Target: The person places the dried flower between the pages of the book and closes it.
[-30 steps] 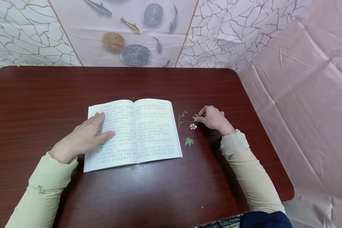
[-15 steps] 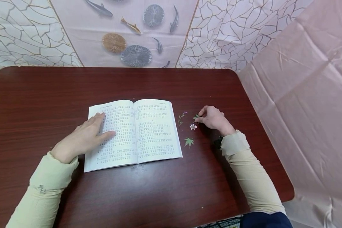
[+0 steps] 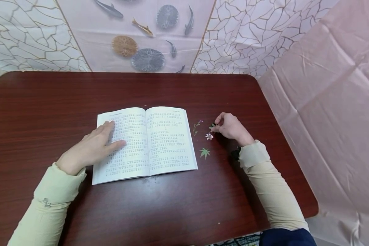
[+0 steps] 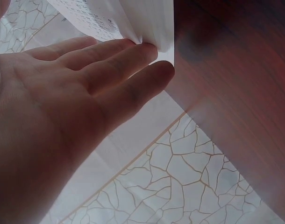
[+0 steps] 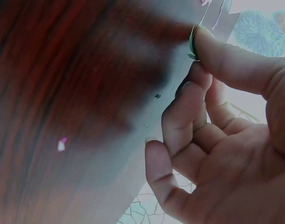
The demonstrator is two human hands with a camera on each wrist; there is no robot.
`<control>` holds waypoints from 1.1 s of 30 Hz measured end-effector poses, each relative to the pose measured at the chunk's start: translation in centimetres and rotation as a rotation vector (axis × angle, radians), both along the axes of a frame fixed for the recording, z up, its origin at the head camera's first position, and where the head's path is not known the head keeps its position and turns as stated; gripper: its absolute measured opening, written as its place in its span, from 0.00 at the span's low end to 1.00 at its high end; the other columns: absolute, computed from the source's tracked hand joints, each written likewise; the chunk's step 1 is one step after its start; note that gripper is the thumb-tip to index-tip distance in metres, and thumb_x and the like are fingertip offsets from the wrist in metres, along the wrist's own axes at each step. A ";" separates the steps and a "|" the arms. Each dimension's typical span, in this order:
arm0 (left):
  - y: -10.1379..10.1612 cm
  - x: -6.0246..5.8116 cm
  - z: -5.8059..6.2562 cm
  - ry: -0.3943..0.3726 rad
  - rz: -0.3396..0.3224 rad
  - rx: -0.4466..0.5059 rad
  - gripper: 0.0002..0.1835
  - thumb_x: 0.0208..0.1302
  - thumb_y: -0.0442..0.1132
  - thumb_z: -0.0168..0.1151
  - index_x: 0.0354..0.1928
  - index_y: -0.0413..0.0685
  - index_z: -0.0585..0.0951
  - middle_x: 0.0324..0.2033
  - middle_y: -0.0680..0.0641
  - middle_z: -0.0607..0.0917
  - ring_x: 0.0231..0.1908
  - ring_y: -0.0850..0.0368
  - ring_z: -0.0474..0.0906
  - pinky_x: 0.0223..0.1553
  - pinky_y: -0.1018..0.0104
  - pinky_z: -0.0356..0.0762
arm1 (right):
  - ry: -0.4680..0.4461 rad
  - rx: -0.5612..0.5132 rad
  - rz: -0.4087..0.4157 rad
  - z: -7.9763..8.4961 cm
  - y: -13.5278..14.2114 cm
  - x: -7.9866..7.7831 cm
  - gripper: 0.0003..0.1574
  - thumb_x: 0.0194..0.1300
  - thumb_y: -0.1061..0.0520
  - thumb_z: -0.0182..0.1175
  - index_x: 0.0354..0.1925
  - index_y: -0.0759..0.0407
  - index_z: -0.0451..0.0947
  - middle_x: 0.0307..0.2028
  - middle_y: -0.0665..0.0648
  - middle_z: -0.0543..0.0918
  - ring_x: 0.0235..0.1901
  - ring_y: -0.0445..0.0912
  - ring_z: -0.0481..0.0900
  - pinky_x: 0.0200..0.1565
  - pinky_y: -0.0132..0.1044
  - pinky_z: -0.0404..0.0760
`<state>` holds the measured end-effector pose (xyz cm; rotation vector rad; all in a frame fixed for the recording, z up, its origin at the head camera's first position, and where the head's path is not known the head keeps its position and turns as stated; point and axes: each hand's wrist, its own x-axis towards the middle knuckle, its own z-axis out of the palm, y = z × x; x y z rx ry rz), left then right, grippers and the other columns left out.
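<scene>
An open book [image 3: 169,143] lies on the table, printed pages up. My left hand [image 3: 90,147] rests on its left page, fingers extended and thumb spread; in the left wrist view the straight fingers [image 4: 128,91] lie along the page edge. To the right of the book, my right hand [image 3: 230,128] pinches a small green leaf [image 3: 213,125] between thumb and index finger. The right wrist view shows that leaf [image 5: 193,44] at the thumb tip, the other fingers curled. Close by lie a white flower [image 3: 209,136], a thin purple-flowered sprig [image 3: 195,129] and a green star-shaped leaf [image 3: 204,152].
The dark reddish-brown table [image 3: 160,208] carries everything. Behind it hangs a patterned cloth [image 3: 184,41], and a pink cloth [image 3: 332,102] drapes along the right side. A tiny pink-white bit [image 5: 62,144] lies on the tabletop in the right wrist view.
</scene>
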<state>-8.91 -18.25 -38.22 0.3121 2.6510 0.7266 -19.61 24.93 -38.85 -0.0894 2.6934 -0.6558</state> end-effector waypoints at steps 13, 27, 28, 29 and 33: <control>-0.1 -0.1 -0.1 -0.011 0.004 -0.011 0.52 0.68 0.65 0.48 0.73 0.28 0.44 0.72 0.27 0.47 0.71 0.30 0.42 0.67 0.35 0.44 | -0.006 -0.089 0.046 0.7 -0.7 0.6 0.13 0.65 0.53 0.65 0.45 0.60 0.82 0.30 0.57 0.78 0.30 0.49 0.73 0.35 0.39 0.72; 0.3 -0.1 -0.3 -0.017 0.009 -0.012 0.53 0.68 0.67 0.47 0.74 0.29 0.43 0.72 0.26 0.46 0.71 0.29 0.42 0.67 0.35 0.44 | 0.023 -0.337 0.123 2.0 -4.2 2.2 0.08 0.64 0.52 0.65 0.38 0.55 0.83 0.29 0.57 0.79 0.25 0.47 0.71 0.27 0.35 0.70; 0.3 -0.1 -0.3 -0.014 0.008 -0.015 0.53 0.68 0.67 0.47 0.74 0.29 0.43 0.72 0.26 0.46 0.71 0.29 0.42 0.67 0.35 0.44 | 0.021 -0.353 0.127 2.0 -4.5 2.2 0.08 0.64 0.52 0.65 0.38 0.55 0.83 0.29 0.57 0.78 0.25 0.47 0.70 0.27 0.35 0.70; 0.3 -0.1 -0.3 -0.013 0.008 -0.016 0.53 0.68 0.67 0.47 0.74 0.29 0.44 0.72 0.26 0.46 0.71 0.29 0.42 0.67 0.35 0.44 | 0.014 -0.363 0.132 2.1 -4.8 2.3 0.08 0.64 0.52 0.65 0.38 0.54 0.83 0.29 0.56 0.78 0.24 0.47 0.69 0.26 0.35 0.68; 0.3 -0.1 -0.3 -0.014 0.010 -0.023 0.53 0.68 0.66 0.48 0.73 0.28 0.44 0.72 0.26 0.46 0.71 0.29 0.42 0.67 0.35 0.44 | 0.010 -0.392 0.177 2.0 -6.2 2.4 0.06 0.63 0.54 0.66 0.38 0.54 0.83 0.29 0.56 0.79 0.25 0.47 0.70 0.27 0.34 0.68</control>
